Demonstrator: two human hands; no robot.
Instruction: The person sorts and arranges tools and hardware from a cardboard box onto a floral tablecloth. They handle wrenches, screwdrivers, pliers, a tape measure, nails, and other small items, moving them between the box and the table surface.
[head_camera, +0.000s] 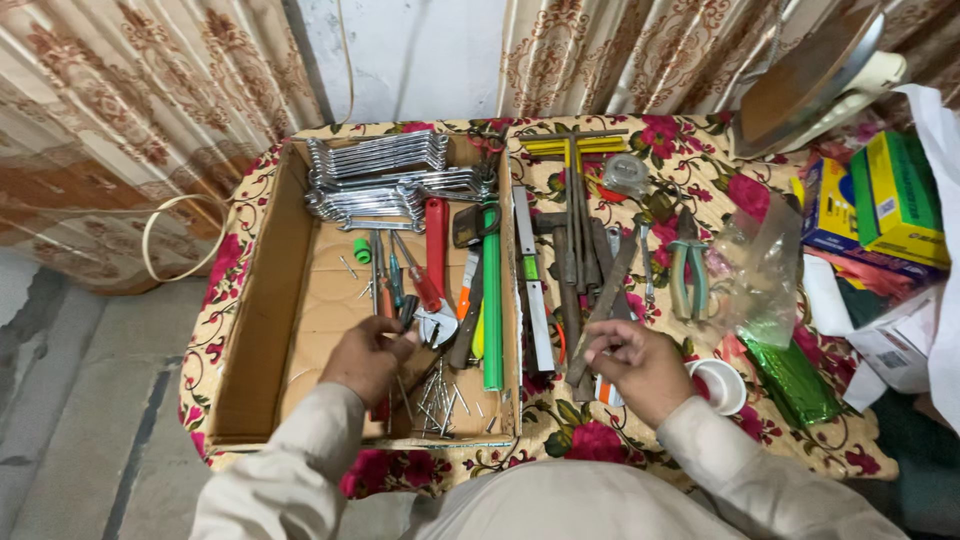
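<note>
My left hand (368, 358) reaches into an open cardboard box (262, 300), its fingertips closed around a small black-handled screwdriver (408, 311). Beside it lie other screwdrivers (392, 275), a red-handled tool (437, 240), a long green rod (492, 300) and a loose pile of nails (440, 400). My right hand (635, 365) hovers over the flowered tabletop just right of the box. Its fingers are curled and pinched together above the ends of some dark files and hammers (580, 260), and I see nothing in them.
Chrome spanners (380, 180) fill the box's far end. On the flowered cloth (600, 440) lie a spirit level (535, 290), green-handled pliers (690, 272), a tape measure (626, 172), a white tape roll (722, 386), a plastic bag (765, 265) and coloured cartons (890, 200). Curtains hang behind.
</note>
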